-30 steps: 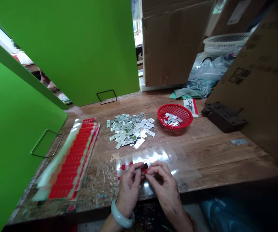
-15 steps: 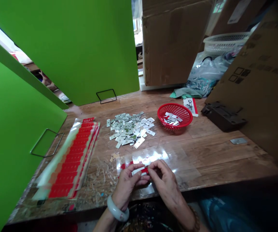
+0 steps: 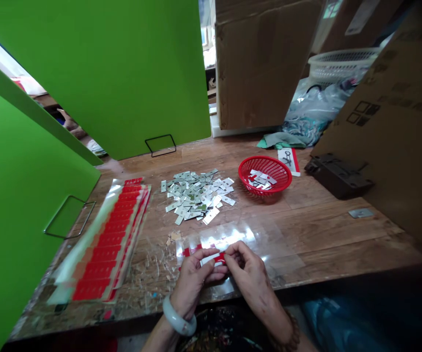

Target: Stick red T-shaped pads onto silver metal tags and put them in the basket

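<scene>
Between my two hands, near the table's front edge, is a small flat metal plate (image 3: 208,260) with a red film piece (image 3: 220,258) at its right end. My left hand (image 3: 194,274) is closed around the plate, thumb on top. The fingertips of my right hand (image 3: 246,269) pinch the red end. Under my hands lies a clear plastic sheet (image 3: 229,236) with a few red pieces at its left. Beyond it is a loose pile of metal plates (image 3: 196,195). Several more plates lie in a red mesh basket (image 3: 264,176).
Stacked sheets of red film pieces (image 3: 101,252) lie at the left. Green panels (image 3: 123,73) with wire handles stand at the back and left. Cardboard boxes (image 3: 258,63) rise behind and at right. A dark brown block (image 3: 339,176) and a single plate (image 3: 361,213) lie at the right.
Hardly anything differs. Both hands keep hold of the plate and its red end in the same place, with only a slight shift of the right fingers.
</scene>
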The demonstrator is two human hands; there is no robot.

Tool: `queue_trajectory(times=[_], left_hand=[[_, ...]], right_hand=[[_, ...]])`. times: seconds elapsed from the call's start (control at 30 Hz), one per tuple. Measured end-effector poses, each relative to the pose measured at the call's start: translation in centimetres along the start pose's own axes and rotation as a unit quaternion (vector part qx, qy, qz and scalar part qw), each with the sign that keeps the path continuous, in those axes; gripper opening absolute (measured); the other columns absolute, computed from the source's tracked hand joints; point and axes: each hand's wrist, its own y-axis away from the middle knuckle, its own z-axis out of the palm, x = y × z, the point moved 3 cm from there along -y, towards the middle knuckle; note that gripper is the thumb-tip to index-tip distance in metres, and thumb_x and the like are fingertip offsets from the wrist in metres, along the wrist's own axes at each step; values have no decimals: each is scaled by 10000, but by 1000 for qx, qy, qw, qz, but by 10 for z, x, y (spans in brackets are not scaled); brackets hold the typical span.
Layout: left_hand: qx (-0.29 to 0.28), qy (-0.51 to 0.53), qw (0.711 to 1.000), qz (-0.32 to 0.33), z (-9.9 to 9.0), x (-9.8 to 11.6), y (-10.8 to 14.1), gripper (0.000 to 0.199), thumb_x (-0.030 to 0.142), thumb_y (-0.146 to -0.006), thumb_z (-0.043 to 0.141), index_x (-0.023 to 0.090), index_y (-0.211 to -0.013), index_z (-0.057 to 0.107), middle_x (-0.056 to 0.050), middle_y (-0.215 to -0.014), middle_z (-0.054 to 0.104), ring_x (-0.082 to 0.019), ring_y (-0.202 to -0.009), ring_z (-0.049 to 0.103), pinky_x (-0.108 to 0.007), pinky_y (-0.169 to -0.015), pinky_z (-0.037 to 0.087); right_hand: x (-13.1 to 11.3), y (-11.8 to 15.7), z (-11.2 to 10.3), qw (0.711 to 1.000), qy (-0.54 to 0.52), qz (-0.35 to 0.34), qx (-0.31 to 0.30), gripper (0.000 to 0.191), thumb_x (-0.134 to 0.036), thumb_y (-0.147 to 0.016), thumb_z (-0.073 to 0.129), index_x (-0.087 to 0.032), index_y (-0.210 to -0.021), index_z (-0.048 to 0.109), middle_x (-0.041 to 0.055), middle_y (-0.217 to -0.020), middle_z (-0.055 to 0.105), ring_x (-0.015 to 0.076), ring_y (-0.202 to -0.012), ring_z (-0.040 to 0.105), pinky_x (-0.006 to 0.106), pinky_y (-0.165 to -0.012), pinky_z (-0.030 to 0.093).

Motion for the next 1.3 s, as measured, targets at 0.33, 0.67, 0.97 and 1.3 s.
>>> queue_trajectory(times=[0.33,0.67,0.97,1.3], left_hand=[[15,3,1000,-4,0,-1,1,361,247,-683,735,90,-990,629,-96,-785,723,-190,-721,694,-288,-732,540],[1,-10,1000,16,-1,-4,3,396,284,-708,722,89,-1031,603,-121,-858,728,-225,-787,697,-327,-768,533],[8,-26,999,42,-2,-2,5,392,311,-696,731,90,-1003,626,-122,-851,726,-238,-775,698,-335,-747,542],[22,14,1000,-2,-4,1,4,393,263,-677,747,80,-1007,637,-120,-781,728,-211,-741,701,-292,-729,550]], right_hand=[[3,-1,4,998,50,-30,24,61,-211,-781,502,-205,-724,522,-15,-662,551,131,-593,497,219,-549,395],[5,-1,7,993,95,-55,47,84,-196,-785,478,-208,-705,500,-7,-680,540,130,-599,506,226,-564,416],[5,-1,9,990,98,-82,59,94,-190,-801,477,-208,-713,506,0,-689,545,138,-635,516,238,-595,432],[8,-5,3,996,32,-59,60,98,-284,-800,548,-197,-842,563,15,-751,588,148,-665,543,249,-623,454]])
